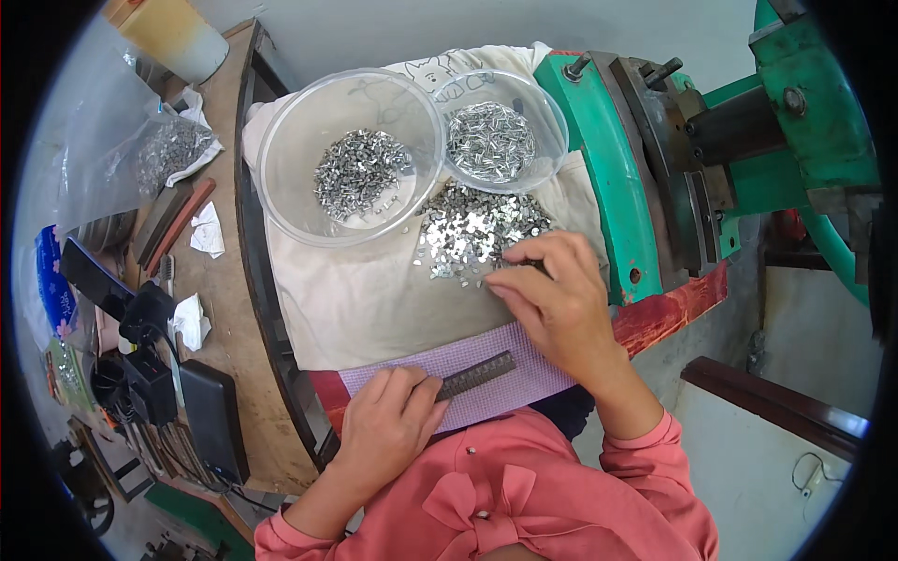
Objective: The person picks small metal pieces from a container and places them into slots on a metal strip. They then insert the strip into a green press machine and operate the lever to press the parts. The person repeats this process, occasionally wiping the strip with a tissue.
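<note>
On the purple cloth (360, 377) near my body lies a dark slotted metal bar (479, 376). My left hand (391, 416) has its fingers curled on the bar's left end. Small flat shiny metal pieces (468, 238) lie in a loose pile on the beige cloth beyond. At the pile's near right edge is my right hand (561, 304), thumb and forefinger bent with a gap between their tips. I see nothing between those tips; the other fingers are partly hidden. Behind the pile stand two clear plastic tubs: a larger tub (279, 192) of small metal pieces and a smaller tub (554, 112) of short metal pins.
A green machine (599, 201) with a dark steel slide borders the work surface on the right. On the left, a wooden bench (245, 402) carries a black box-like device (213, 416), a plastic bag (103, 140), paper scraps and a yellowish container (173, 37).
</note>
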